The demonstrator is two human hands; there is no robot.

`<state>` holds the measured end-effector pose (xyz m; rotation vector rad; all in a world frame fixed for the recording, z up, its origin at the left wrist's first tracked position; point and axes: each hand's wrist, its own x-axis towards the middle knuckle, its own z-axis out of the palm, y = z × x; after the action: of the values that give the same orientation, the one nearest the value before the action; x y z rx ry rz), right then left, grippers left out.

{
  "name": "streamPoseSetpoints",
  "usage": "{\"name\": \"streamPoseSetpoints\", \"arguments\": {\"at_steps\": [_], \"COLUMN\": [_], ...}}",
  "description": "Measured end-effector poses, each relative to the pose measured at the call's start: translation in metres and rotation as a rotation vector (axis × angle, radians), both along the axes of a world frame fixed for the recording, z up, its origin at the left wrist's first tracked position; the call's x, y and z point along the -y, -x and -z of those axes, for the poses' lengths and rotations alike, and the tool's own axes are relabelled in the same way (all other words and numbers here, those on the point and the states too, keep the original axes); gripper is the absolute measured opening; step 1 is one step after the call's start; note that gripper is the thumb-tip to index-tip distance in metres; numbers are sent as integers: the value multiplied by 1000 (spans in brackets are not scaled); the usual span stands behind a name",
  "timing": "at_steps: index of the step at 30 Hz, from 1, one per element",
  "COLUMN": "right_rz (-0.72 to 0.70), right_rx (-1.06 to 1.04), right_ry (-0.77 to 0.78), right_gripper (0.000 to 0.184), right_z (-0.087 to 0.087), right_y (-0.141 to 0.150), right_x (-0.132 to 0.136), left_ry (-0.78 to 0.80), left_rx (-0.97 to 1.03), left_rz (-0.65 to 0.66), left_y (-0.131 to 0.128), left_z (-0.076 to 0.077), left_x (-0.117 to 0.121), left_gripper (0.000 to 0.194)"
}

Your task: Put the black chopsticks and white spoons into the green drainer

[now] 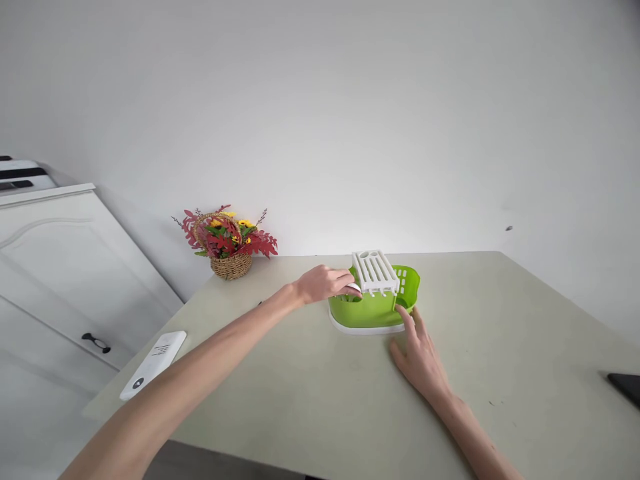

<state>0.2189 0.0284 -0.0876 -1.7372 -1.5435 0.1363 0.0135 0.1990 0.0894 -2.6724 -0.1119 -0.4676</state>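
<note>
Pale table [300,387] bears (neatly enough) a green basket [364,312].

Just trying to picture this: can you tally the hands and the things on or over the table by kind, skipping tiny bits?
Green basket and woven flower basket: 2
Left hand and right hand: 2
White slotted rack: 1
Small white item, held: 1
Flat white item: 1
Dark item: 1
Total: 8

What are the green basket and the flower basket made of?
The green basket looks like smooth, slightly glossy plastic, judging by its even colour and cleanly cut slots. The flower basket seems woven from straw or wicker, matte and brown, with visible strands.
</note>
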Motion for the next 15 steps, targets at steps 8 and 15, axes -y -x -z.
{"name": "streamPoseSetpoints", "arguments": {"at_steps": [8,15], "right_rz": [-2,12], "right_rx": [3,1], "right_ry": [12,32], "right_gripper": [70,68], "right_z": [2,-2], "right_y": [-3,0], "right_x": [3,7], "left_ry": [289,506], "left_rx": [246,716], "left_rz": [-186,-371], "left_y": [13,26], "left_z": [-44,-41], "left_x": [14,-12], "left_gripper": [52,56]}}
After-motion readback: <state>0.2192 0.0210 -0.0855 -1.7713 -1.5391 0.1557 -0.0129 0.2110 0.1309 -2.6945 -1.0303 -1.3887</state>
